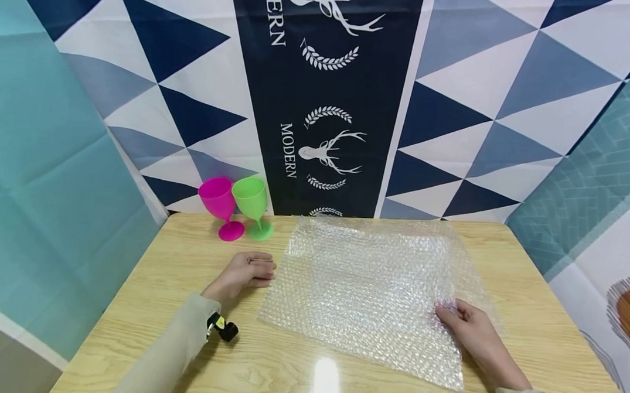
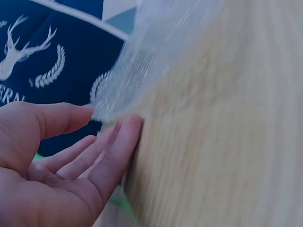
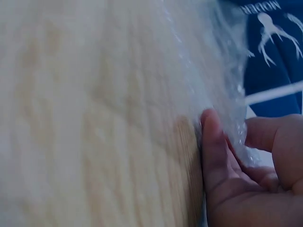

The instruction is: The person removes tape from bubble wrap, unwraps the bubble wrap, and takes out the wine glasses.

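Observation:
A clear sheet of bubble wrap [image 1: 369,281] lies over the wooden table, with a second layer showing along its left and right sides. My right hand [image 1: 470,329] pinches the wrap near its right side, thumb on top. In the right wrist view, the plastic [image 3: 222,71] runs between the thumb and fingers of that hand [image 3: 251,179]. By the wrap's left edge is my left hand [image 1: 245,272], its fingers loosely bent. The left wrist view shows a gap between thumb and fingers of this hand [image 2: 71,161], with the wrap's edge [image 2: 128,85] close to the thumb tip.
Two plastic goblets, one magenta [image 1: 217,198] and one green [image 1: 251,198], stand at the table's back left corner. Patterned cloth [image 1: 324,103] hangs behind the table [image 1: 265,364]. Teal cloth [image 1: 57,179] hangs along the left side.

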{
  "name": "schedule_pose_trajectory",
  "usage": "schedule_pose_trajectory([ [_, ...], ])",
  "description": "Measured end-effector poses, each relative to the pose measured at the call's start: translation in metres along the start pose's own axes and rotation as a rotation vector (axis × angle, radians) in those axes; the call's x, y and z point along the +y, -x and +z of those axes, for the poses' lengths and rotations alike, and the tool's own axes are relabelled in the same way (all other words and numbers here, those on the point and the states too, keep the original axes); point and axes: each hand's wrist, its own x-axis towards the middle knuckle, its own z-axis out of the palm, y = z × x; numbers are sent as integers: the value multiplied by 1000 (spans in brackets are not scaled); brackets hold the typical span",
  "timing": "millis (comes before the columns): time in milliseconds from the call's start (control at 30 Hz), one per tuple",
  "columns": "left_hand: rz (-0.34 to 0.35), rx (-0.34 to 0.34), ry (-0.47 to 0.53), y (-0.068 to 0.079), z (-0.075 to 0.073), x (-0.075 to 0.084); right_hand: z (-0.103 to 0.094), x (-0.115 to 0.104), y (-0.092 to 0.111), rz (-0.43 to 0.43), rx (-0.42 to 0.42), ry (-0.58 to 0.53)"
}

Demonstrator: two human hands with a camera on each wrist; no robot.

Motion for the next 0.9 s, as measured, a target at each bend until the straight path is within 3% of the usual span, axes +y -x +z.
schedule_pose_trajectory([
  [167, -11, -23, -110, 10, 15, -3, 2, -7, 4, -149, 107, 151],
  [300, 5, -15, -147, 15, 24, -3, 0, -13, 5, -221, 154, 190],
  [533, 65, -30, -135, 11, 38, 6, -27, -24, -8, -268, 139, 203],
  [733, 115, -29, -162, 0, 58, 10, -56, -28, -32, -301, 93, 219],
  [900, 158, -40, -167, -8, 72, 10, -72, -22, -53, -319, 85, 294],
])
